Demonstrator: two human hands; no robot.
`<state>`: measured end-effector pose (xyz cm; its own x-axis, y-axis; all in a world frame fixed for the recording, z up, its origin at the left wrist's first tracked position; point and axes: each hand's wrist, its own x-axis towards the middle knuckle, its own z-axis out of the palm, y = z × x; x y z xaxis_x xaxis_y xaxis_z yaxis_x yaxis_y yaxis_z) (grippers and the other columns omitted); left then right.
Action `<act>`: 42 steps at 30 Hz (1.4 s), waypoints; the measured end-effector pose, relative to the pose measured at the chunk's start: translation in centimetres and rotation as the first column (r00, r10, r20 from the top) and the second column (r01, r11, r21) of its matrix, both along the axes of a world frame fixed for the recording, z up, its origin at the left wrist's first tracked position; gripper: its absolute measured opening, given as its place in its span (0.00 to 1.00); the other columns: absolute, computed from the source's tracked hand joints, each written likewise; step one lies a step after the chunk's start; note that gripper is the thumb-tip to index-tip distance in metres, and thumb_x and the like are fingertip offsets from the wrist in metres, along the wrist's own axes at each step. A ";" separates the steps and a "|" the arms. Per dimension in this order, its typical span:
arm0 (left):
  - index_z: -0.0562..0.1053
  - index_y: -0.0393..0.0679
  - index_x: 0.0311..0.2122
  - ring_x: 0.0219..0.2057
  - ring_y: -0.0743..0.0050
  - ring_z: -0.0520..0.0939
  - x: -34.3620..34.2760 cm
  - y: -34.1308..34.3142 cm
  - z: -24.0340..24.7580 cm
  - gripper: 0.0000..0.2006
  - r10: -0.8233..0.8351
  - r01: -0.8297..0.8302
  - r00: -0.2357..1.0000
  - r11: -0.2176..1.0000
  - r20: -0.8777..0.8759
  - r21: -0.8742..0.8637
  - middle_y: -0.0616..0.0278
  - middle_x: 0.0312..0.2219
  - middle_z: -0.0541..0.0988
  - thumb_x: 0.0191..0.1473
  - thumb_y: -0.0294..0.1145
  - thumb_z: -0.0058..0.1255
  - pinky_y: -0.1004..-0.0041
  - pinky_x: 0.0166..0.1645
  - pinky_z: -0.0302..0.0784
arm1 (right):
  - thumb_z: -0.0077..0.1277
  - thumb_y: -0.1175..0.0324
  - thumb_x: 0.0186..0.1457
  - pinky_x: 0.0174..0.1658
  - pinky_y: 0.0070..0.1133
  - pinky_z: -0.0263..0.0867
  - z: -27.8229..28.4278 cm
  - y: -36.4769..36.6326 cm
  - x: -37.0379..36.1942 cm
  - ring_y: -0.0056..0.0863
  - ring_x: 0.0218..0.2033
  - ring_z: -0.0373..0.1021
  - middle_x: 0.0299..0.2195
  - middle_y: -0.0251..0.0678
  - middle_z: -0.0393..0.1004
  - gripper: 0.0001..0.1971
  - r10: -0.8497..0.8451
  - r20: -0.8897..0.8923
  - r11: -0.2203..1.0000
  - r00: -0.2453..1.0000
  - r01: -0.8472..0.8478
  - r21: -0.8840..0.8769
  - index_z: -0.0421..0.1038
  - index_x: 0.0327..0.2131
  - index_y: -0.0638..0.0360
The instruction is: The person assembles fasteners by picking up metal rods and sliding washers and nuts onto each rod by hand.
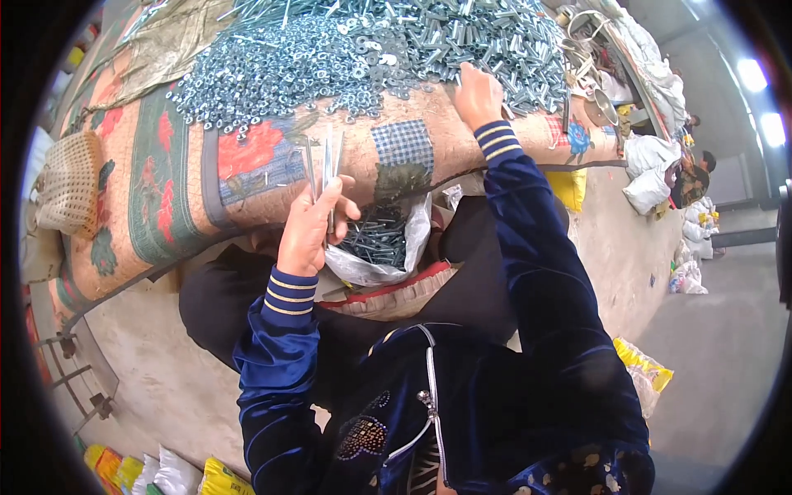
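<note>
My left hand is raised over the near edge of the covered table, closed around a few thin metal rods that stick up from the fingers. My right hand reaches to the front of a heap of short metal sleeves; its fingers are pinched together, and what lies between them is hidden. Left of the sleeves spreads a heap of metal nuts, with flat washers between the two heaps. Below my hands, an open white sack holds many dark metal bolts.
A patterned, patched cloth covers the table. On its left end sits a woven basket. Long rods lie behind the nuts. White sacks and a yellow bag are at the right; other people are farther back.
</note>
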<state>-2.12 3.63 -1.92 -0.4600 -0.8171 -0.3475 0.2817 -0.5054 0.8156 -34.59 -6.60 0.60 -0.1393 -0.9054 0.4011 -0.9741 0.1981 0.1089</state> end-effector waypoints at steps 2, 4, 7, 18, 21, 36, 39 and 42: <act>0.69 0.42 0.42 0.13 0.87 0.67 0.4 -0.2 -0.4 0.15 -0.003 0.003 1.000 1.000 -0.031 -0.003 0.63 0.22 0.77 0.58 0.42 0.45 0.86 0.15 0.56 | 0.52 0.70 0.44 0.35 0.30 0.67 0.2 0.5 1.2 0.38 0.30 0.72 0.26 0.44 0.75 0.17 0.058 0.044 0.996 0.997 -0.055 -0.069 0.69 0.41 0.62; 0.69 0.43 0.44 0.12 0.86 0.66 0.1 0.0 0.1 0.14 -0.008 0.010 0.998 1.000 -0.070 0.028 0.60 0.23 0.78 0.59 0.41 0.43 0.86 0.16 0.56 | 0.54 0.71 0.46 0.32 0.20 0.67 0.8 1.9 2.5 0.25 0.27 0.71 0.27 0.34 0.74 0.20 0.223 0.781 0.961 0.584 -0.265 -0.076 0.67 0.46 0.62; 0.68 0.42 0.45 0.11 0.86 0.65 -0.3 0.0 0.2 0.14 -0.071 0.075 0.991 0.997 -0.113 0.029 0.57 0.26 0.79 0.59 0.40 0.42 0.87 0.15 0.55 | 0.53 0.74 0.50 0.32 0.14 0.68 0.9 4.2 6.2 0.16 0.28 0.69 0.30 0.30 0.72 0.19 0.046 0.913 0.917 -0.405 -0.345 -0.199 0.66 0.47 0.62; 0.70 0.41 0.44 0.13 0.87 0.67 0.0 0.3 0.7 0.16 -0.184 0.176 0.982 0.974 -0.048 -0.143 0.63 0.24 0.77 0.59 0.42 0.44 0.86 0.15 0.55 | 0.53 0.72 0.52 0.37 0.14 0.65 1.8 8.3 11.7 0.16 0.34 0.68 0.33 0.31 0.72 0.14 0.158 0.986 0.777 -0.051 -0.609 -0.157 0.66 0.43 0.63; 0.70 0.42 0.44 0.16 0.87 0.71 0.0 0.5 1.6 0.15 -0.019 0.021 0.999 0.999 -0.049 0.040 0.65 0.25 0.77 0.59 0.42 0.44 0.87 0.15 0.56 | 0.54 0.71 0.52 0.37 0.14 0.65 2.0 9.0 11.9 0.14 0.34 0.68 0.33 0.30 0.72 0.12 -0.042 0.958 0.836 -0.285 -0.535 -0.123 0.68 0.40 0.63; 0.71 0.40 0.37 0.19 0.87 0.72 1.2 0.1 0.5 0.10 0.180 -0.174 0.982 0.979 -0.053 0.105 0.67 0.22 0.73 0.55 0.36 0.51 0.89 0.15 0.57 | 0.58 0.63 0.37 0.35 0.29 0.67 -1.7 1.2 7.5 0.36 0.29 0.73 0.26 0.39 0.76 0.10 0.132 0.533 0.989 0.836 -0.077 -0.125 0.76 0.24 0.56; 0.71 0.41 0.37 0.19 0.86 0.72 1.5 -0.2 0.0 0.10 0.182 -0.172 0.977 0.981 -0.116 0.088 0.67 0.22 0.73 0.55 0.37 0.51 0.88 0.15 0.58 | 0.60 0.64 0.38 0.31 0.25 0.67 -1.0 1.6 6.7 0.31 0.25 0.73 0.25 0.38 0.76 0.09 0.116 0.612 0.993 0.783 -0.073 -0.095 0.75 0.22 0.58; 0.71 0.42 0.37 0.19 0.85 0.72 1.3 0.0 0.1 0.10 0.203 -0.194 0.975 0.975 -0.089 0.105 0.67 0.22 0.73 0.55 0.37 0.50 0.87 0.16 0.59 | 0.60 0.65 0.39 0.29 0.22 0.68 -0.3 1.9 6.7 0.26 0.21 0.72 0.24 0.38 0.76 0.09 0.185 0.685 0.983 0.705 -0.144 -0.118 0.75 0.23 0.59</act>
<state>-0.84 3.59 -1.78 -0.3277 -0.8608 -0.3893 0.4604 -0.5054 0.7298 -27.93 -4.70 0.28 -0.2463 -0.9216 0.2999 -0.7909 0.0123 -0.6118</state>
